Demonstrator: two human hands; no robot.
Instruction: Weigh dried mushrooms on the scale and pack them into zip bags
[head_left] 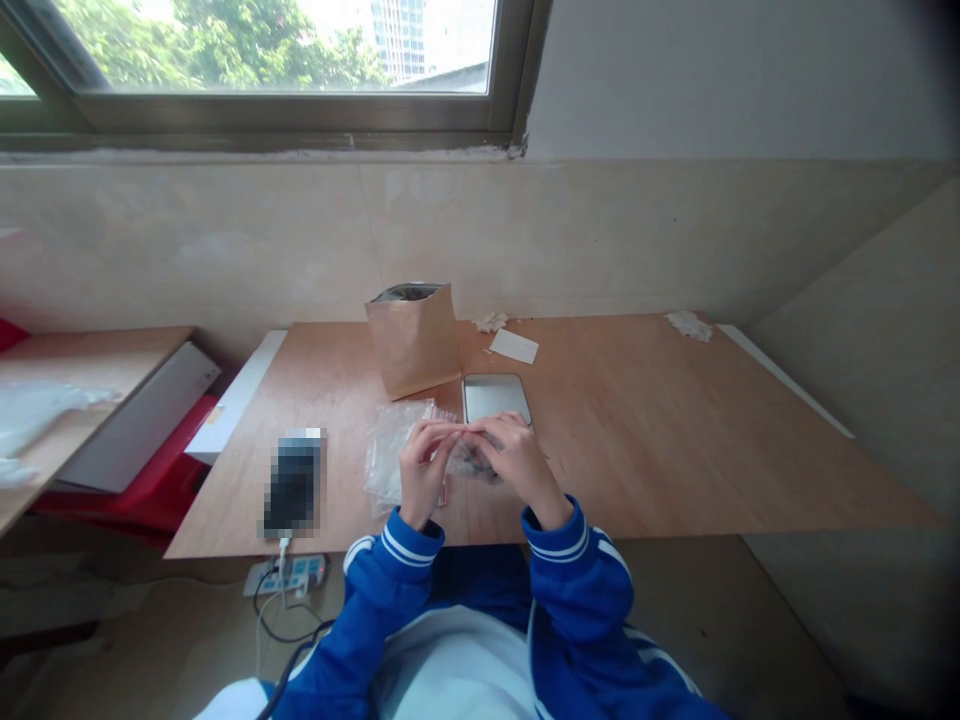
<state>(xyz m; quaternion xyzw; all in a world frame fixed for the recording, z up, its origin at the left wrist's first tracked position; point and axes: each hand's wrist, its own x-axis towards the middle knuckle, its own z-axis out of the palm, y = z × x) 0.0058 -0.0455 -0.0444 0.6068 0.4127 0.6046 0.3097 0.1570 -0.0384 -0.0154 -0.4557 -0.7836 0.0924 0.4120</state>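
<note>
Nearest the camera, two blue sleeves [559, 540] with white cuff stripes are seen rising from the lap to the near edge of the wooden table [675, 440]. Below that edge, on the left, a power strip [289, 573] lies on the floor, with a white cable run up to a phone [292, 483] lying flat on the near-left part of the table.

Just past the cuffs, the left hand [421, 475] and the right hand [517, 460] are brought together over the near-middle of the table. A small clear plastic bag [471, 458] with something dark inside (its contents cannot be made out) is pinched between them: the fingertips of both hands are closed on its upper edge and nearly touch each other. The step in hand is judged to be work on the bag's mouth, either sealing or opening; which of the two cannot be told. A steady pinch along that thin edge would be called for, with the bag kept level so that nothing is spilled.

Under and to the left of the hands, a heap of clear plastic bags [390, 450] is spread. Just beyond the hands a grey metal tray [495, 397] lies flat. Farther off, a brown paper bag [414, 338] stands upright and open, with a white card [514, 346] to its right. White scraps [690, 324] are left at the far-right edge.
</note>
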